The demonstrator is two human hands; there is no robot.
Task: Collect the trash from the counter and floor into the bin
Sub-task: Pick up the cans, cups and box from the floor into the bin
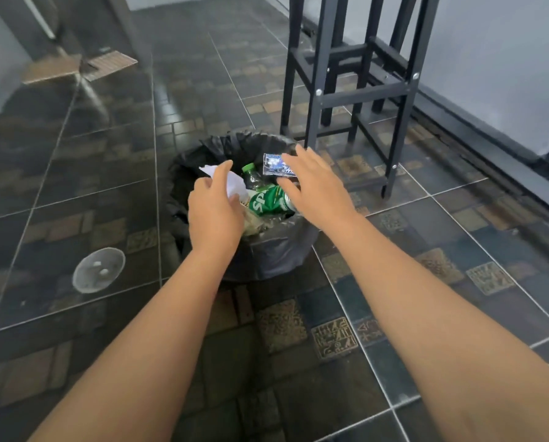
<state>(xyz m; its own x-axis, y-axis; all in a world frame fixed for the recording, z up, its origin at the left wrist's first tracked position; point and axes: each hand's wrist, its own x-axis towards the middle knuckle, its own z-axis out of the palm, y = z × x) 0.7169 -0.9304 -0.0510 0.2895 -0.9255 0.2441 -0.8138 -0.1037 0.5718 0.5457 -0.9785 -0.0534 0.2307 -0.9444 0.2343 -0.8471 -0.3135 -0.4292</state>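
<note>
I observe both hands extended over the bin [276,250], a round container lined with a black bag, standing on the dark tiled floor [426,282] near the centre of the scene. The left hand [214,215] is over the bin's left side, its fingers loosely curled around white crumpled paper [231,183], with the forefinger stretched along the paper's far edge; I judge contact, though how firm the grip is I cannot tell. The right hand [317,186] hovers over the bin's right side, palm down, fingers spread apart and clamped on nothing. Inside the bin I note a green soda can [268,204] lying on its side between the two hands, a bottle with a green cap [250,175] just beyond it, and a blue printed wrapper [274,164] at the far side, partly hidden by the right fingers. Pale crumpled plastic lies under the can on the near side. On the floor to the left of the bin, well apart from it, lies a clear round plastic lid [98,270]. A black metal stool frame [356,90] stands just beyond the bin, to the right.
</note>
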